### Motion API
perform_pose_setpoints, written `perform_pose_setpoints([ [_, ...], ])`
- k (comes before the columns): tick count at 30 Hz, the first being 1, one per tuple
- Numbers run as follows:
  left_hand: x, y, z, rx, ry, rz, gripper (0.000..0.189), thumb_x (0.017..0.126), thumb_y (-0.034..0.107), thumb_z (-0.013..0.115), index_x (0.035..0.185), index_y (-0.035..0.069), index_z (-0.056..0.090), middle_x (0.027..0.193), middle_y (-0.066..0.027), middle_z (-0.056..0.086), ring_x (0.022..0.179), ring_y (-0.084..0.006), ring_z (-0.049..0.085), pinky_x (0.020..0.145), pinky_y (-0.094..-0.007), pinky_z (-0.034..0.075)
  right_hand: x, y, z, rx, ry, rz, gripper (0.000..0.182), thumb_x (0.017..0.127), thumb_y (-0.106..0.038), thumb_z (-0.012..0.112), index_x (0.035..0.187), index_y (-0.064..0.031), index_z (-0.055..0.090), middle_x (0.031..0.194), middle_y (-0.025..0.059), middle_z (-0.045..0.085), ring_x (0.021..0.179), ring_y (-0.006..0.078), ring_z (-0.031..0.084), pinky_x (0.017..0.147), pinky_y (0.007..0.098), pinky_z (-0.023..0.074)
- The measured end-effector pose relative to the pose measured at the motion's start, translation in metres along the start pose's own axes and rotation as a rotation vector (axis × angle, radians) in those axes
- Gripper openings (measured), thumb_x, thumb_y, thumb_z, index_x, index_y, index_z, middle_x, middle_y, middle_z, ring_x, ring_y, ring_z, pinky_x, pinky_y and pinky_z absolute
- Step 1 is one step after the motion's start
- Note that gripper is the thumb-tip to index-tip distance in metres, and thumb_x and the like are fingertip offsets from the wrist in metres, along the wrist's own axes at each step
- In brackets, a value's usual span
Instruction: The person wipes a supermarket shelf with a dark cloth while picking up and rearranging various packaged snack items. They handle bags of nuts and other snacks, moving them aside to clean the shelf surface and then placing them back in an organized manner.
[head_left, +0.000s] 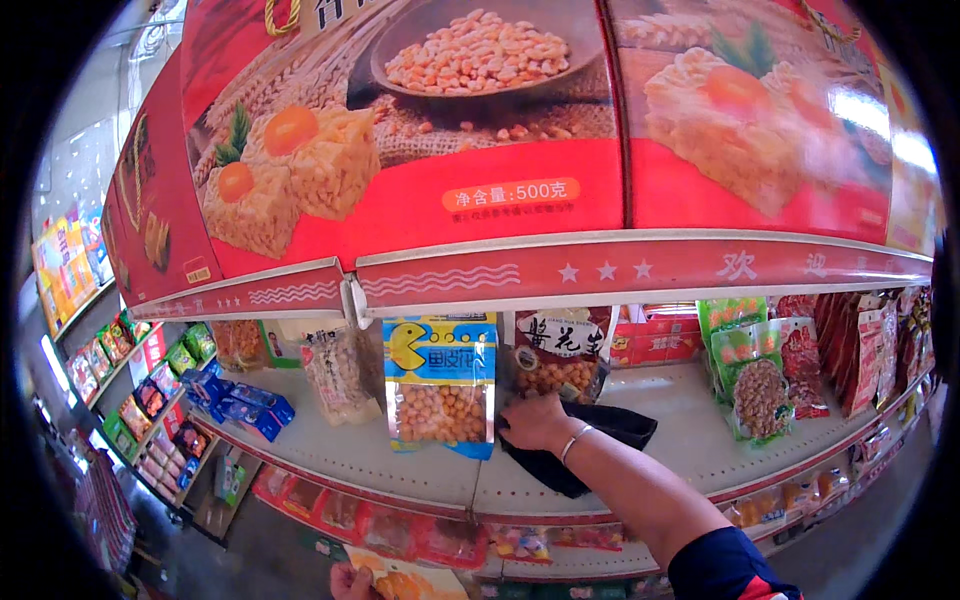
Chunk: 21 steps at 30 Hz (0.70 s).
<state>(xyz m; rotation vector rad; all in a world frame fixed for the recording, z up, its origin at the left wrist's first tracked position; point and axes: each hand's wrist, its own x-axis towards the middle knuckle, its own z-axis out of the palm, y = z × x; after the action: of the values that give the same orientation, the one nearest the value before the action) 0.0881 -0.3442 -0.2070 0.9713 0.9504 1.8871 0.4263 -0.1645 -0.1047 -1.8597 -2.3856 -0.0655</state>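
Note:
My right hand (534, 422), with a bangle at its wrist, is on the middle shelf and grips a black cloth (551, 469) that lies spread on the board. Its fingertips are partly hidden against the cloth. Just behind it stands a dark red bag of coated peanuts (562, 367). Left of the hand, a blue and yellow snack bag (439, 409) stands upright, showing round nuts through its window. Low in the view, my left hand (351, 582) holds a pale packet with an orange food picture (412, 577) by its left edge.
Large red gift boxes (480, 172) fill the shelf above, over a red price rail (637, 270). Blue boxes (255, 409) and a white snack bag (334, 375) stand left; green bags (757, 390) stand right. Red trays (390, 529) line the shelf below.

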Motion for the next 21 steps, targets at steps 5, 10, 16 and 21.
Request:
perform_pose_setpoints([
  [5, -0.024, 0.043, 0.06, 0.088, 0.262, -0.172, 0.008, 0.078, 0.001, 0.058, 0.083, 0.007, 0.054, 0.072, 0.0018, 0.048, 0.067, -0.0117, 0.047, 0.061, -0.0267, 0.041, 0.008, 0.015, 0.004, 0.04, -0.116, -0.013, 0.047, 0.075, -0.046, 0.049, 0.099, -0.0074, 0.063, 0.108, 0.0083, 0.059, 0.101, 0.0278, 0.055, 0.084, 0.0514, 0.0385],
  [10, -0.026, 0.046, 0.052, 0.106, 0.156, -0.107, 0.011, 0.078, 0.004, 0.06, 0.087, 0.006, 0.054, 0.081, -0.0013, 0.054, 0.074, -0.014, 0.053, 0.065, -0.0276, 0.044, -0.01, 0.012, -0.014, 0.039, -0.157, 0.043, 0.05, 0.076, -0.049, 0.047, 0.098, -0.007, 0.063, 0.104, 0.0099, 0.061, 0.103, 0.0292, 0.054, 0.087, 0.0494, 0.0379],
  [16, -0.024, 0.047, 0.041, 0.08, 0.084, -0.071, 0.012, 0.078, 0.009, 0.061, 0.086, 0.007, 0.053, 0.084, -0.0037, 0.055, 0.075, -0.0165, 0.054, 0.067, -0.031, 0.046, -0.041, 0.037, -0.023, 0.032, -0.119, 0.05, 0.054, 0.076, -0.053, 0.044, 0.093, -0.0071, 0.066, 0.098, 0.0114, 0.064, 0.096, 0.0281, 0.059, 0.085, 0.0414, 0.042],
  [21, -0.019, 0.041, 0.036, 0.008, 0.125, 0.052, 0.012, 0.079, 0.004, 0.056, 0.078, 0.004, 0.045, 0.077, -0.004, 0.054, 0.07, -0.0121, 0.053, 0.068, -0.0272, 0.045, -0.076, 0.063, -0.034, 0.083, -0.206, 0.162, 0.053, 0.076, -0.053, 0.047, 0.09, -0.0063, 0.066, 0.097, 0.0129, 0.064, 0.095, 0.0287, 0.059, 0.084, 0.041, 0.0431],
])
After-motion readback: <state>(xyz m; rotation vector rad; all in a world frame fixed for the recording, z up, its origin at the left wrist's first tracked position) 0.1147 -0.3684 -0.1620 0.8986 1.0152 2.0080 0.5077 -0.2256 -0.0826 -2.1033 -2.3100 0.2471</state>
